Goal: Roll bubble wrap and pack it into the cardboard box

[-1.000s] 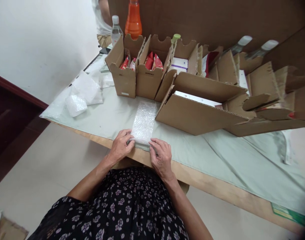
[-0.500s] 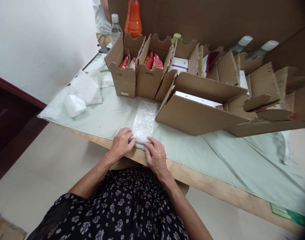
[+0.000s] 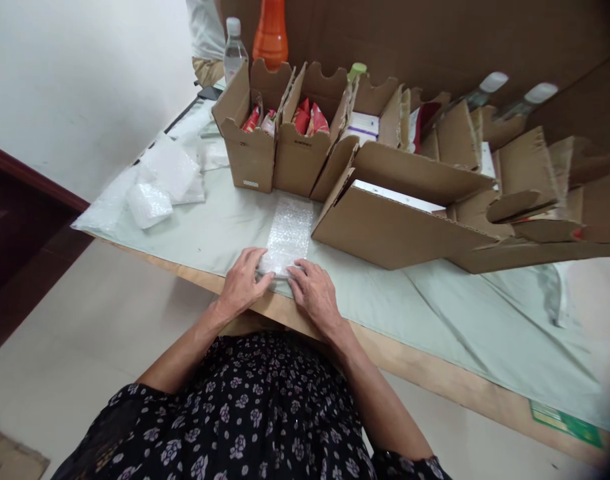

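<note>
In the head view, a flat, glossy, translucent bubble-wrap rectangle [image 3: 291, 225] lies on the table [image 3: 435, 375], just left of the front carton [image 3: 395, 230]. Left hand [image 3: 242, 280] and right hand [image 3: 315, 290] rest bent fingers at its near corners; whether they grasp cannot be told. Dark print on the red-packet carton [image 3: 299, 163], behind-left of the front carton, is too small to read.

No legible text, marks on the leftmost box [image 3: 249, 159] and the neighbouring box [image 3: 299, 164], too small to read
</note>
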Available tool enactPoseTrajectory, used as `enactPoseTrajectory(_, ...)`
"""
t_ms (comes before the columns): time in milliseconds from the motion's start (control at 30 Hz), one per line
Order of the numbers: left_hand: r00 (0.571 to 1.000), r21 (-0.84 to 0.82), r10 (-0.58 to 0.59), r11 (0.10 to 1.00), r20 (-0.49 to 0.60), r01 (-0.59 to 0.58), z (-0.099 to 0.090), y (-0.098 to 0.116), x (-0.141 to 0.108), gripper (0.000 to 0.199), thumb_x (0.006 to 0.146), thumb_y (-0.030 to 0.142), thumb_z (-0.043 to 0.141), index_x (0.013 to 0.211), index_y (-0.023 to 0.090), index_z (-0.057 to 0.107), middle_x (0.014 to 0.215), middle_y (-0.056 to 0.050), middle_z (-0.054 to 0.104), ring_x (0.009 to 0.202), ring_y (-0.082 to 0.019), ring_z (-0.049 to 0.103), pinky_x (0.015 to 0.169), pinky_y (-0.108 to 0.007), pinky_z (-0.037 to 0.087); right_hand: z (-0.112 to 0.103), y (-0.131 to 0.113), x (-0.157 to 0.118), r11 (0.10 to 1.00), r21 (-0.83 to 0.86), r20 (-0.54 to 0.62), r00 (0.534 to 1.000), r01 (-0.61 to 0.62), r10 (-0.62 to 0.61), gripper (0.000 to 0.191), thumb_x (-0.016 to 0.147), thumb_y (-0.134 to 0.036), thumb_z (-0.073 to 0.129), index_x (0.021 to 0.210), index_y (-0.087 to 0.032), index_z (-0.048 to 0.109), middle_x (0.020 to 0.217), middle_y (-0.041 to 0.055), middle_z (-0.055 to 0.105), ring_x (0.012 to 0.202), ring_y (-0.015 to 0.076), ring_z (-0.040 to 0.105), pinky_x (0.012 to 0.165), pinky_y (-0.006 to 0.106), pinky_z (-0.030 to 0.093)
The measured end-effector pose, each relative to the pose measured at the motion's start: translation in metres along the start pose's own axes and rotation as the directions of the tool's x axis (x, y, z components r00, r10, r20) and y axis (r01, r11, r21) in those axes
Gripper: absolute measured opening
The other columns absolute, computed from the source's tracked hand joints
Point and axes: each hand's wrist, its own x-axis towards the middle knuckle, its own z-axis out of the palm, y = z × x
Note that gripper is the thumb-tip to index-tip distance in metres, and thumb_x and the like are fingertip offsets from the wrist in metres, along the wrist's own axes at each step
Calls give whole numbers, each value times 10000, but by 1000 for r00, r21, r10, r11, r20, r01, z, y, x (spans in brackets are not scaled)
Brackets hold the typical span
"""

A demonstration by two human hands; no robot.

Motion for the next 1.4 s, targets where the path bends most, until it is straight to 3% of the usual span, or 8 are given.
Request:
enactPoseTrajectory(167,991,88,133,987,-2,-133,-12,-3,-17,507,880,213,680,1379,181,591,1535,-184,514,1315,-340,576,1111,-542,511,-13,4,-5,985,171,62,998,-38,27,249,1021,-224,531,1124,-219,758,1165,108,772,1041,259,701,882,400,513)
enactPoseTrajectory(300,977,-30,212,977,20,-211,-17,-1,-17,324,931,153,594,1247,197,653,1294,-121,702,1245,-285,624,1085,-503,523,-27,10,-14,936,344,164,986,-80,24,220,1005,-254,553,1078,-228,758,1081,65,800,996,233,732,888,375,526)
enactPoseTrajectory(433,989,-102,143,985,37,-138,-14,3,-9,131,911,159,596,1000,207,678,1071,-84,754,1071,-254,678,967,-442,554,-29,16,-16,905,400,166,982,-145,84,215,990,-293,571,1064,-241,766,998,44,808,886,220,738,863,370,552)
enactPoseTrajectory(700,999,48,-16,999,36,15,-10,3,-2,110,880,193,563,782,221,602,803,-43,660,823,-228,588,772,-369,509,-13,9,-18,970,241,-305,945,-40,115,250,1018,-315,572,1199,-226,721,1225,118,738,1110,264,690,926,416,545)
enactPoseTrajectory(867,1000,154,-14,988,20,11,-5,0,0,145,924,235,550,802,215,625,818,-62,669,838,-249,597,808,-398,519,-4,1,-17,995,78,-151,987,61,-48,329,961,-256,657,1287,-218,686,1355,137,692,1178,309,621,925,447,501)
enactPoseTrajectory(1100,996,36,46,998,-78,-43,-8,-1,-7,451,945,366,638,1354,181,584,1270,-147,663,1167,-296,647,1001,-452,553,-10,3,-12,988,156,-92,995,-17,32,226,1002,-214,607,1186,-241,735,1127,75,792,1028,253,664,898,414,467)
enactPoseTrajectory(1267,983,-47,182,982,37,-180,-10,-1,-12,293,961,330,626,1233,226,663,1212,-104,722,1151,-278,661,1022,-445,540,-23,2,-21,946,318,30,998,-69,62,231,1030,-300,591,1198,-227,731,1120,50,804,987,226,699,934,407,481)
enactPoseTrajectory(1400,990,-25,140,990,13,-140,2,-5,-4,212,980,344,600,1130,231,698,1073,-84,760,1019,-270,688,930,-429,551,-25,-3,-23,975,184,-90,986,-122,140,307,1004,-308,613,1284,-213,694,1255,115,743,1090,272,661,915,431,497)
